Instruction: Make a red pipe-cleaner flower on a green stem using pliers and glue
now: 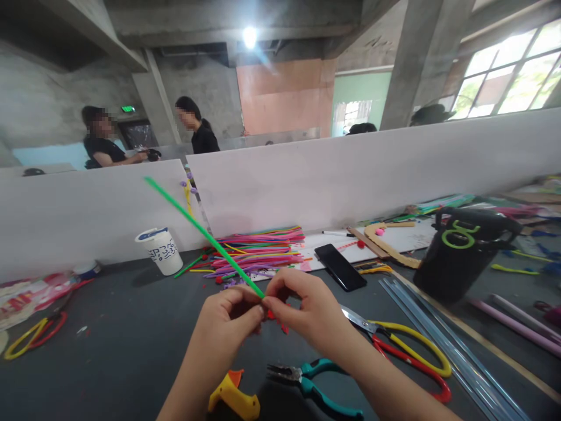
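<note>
A green pipe cleaner slants up and to the left from between my two hands. At its lower end, the fingertips of my left hand and my right hand meet in a pinch. Small red fuzzy bits show just below my fingers; whether they join the green stem is hidden. Under my hands lie teal-handled pliers and a yellow glue gun-like tool, partly cut off. Right of my right wrist, scissors with yellow and red handles lie on the dark table.
Behind my hands lies a pile of coloured pipe cleaners, with a white cup to its left. A phone, clear rods and a black bottle are to the right. Another pair of scissors lies left. A white partition stands behind.
</note>
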`<state>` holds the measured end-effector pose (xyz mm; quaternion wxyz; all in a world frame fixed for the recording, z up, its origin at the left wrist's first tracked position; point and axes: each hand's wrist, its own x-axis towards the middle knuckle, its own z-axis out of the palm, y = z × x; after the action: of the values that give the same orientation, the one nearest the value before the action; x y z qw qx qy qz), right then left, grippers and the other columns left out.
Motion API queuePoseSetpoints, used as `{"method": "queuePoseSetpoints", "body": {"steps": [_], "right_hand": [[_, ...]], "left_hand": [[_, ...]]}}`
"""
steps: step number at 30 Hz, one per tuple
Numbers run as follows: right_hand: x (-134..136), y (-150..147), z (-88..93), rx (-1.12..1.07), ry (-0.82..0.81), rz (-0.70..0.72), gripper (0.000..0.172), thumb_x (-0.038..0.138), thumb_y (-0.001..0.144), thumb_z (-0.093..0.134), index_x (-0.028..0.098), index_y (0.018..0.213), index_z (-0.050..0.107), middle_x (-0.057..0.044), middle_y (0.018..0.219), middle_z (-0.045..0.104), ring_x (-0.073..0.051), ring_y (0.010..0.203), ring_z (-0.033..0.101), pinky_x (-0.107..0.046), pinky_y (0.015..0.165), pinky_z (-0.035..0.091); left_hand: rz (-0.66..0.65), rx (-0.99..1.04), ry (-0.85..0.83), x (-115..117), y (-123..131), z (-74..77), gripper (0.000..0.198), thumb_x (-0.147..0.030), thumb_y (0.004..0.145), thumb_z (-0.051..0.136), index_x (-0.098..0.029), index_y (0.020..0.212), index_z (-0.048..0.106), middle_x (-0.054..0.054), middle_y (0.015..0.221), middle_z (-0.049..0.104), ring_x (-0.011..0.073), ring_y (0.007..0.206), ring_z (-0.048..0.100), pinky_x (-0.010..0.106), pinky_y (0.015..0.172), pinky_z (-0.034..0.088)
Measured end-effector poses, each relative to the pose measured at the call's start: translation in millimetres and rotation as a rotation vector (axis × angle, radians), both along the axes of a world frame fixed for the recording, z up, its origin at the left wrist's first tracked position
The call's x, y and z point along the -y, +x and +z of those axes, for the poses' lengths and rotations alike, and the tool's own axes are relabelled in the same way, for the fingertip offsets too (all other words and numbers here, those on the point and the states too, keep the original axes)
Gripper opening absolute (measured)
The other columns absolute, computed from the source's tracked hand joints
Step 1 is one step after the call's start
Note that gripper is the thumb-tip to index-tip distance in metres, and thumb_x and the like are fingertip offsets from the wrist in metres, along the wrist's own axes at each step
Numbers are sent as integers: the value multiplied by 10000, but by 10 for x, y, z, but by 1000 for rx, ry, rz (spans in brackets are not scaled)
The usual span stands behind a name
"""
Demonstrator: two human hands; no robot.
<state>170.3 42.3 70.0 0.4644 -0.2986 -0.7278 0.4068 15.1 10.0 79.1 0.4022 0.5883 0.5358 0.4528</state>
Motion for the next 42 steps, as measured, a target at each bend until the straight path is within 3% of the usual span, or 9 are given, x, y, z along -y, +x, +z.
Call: {"method": "queuePoseSetpoints", "body": {"steps": [5,8,15,19,23,28,33,38,42], "right_hand": [[-68,-35,-56,-155,-276,73,99,193,700,569,199,715,471,74,576,459,-82,500,431,-212,476,353],[-111,-21,-92,-242,-413,146,203,205,672,586,216,783,417,107,545,414,-67,443,396,-199,442,340],[-100,39,-85,-332,-473,204,167,184,685,619,196,763,472,92,584,448,-52,469,412,-190,467,340],[-79,146,8,-290,-308,113,115,264,791,600,193,751,520,67,603,494,-73,520,458,-211,508,380],[1,219,119,-156,-8,-38,43,168,801,571,194,767,564,49,668,534,-82,603,484,-213,557,397],[42,275,191,87,286,43,102,111,820,547,185,813,616,21,759,574,-97,696,511,-227,621,420],[-50,392,214,154,399,7,167,35,792,533,170,811,629,7,794,615,-100,738,547,-222,655,433],[-52,415,198,219,513,141,183,43,826,518,168,815,650,-16,791,656,-112,740,573,-228,686,452],[-109,398,116,288,561,141,235,-13,791,518,181,796,650,-8,779,677,-129,754,579,-257,713,457]], "left_hand": [[94,-189,223,20,97,-34,127,-179,711,606,-194,592,648,-35,508,566,136,509,518,227,507,392],[57,-267,311,25,148,-51,165,-138,740,568,-205,626,667,-37,552,593,134,534,531,225,529,397],[2,-240,291,17,143,-58,145,-140,739,577,-203,631,651,-35,591,637,128,564,553,222,562,414],[17,-3,51,-18,47,-49,46,-217,661,660,-191,625,654,-48,504,573,119,475,505,223,482,394],[-23,148,-82,-70,-44,-83,52,-222,628,676,-172,623,664,-43,494,557,92,453,440,206,447,331],[-131,243,-153,-124,-27,-123,74,-215,620,688,-172,598,632,-75,458,452,64,435,328,203,435,225],[-160,186,-173,-149,57,-182,60,-192,625,682,-168,579,650,-63,498,462,72,473,300,220,459,202],[-207,129,-235,-125,151,-286,35,-198,631,685,-173,610,697,-54,497,487,84,490,326,231,484,217],[-224,142,-233,-87,190,-256,26,-145,598,691,-165,599,707,-29,551,567,96,542,391,227,524,272]]}}
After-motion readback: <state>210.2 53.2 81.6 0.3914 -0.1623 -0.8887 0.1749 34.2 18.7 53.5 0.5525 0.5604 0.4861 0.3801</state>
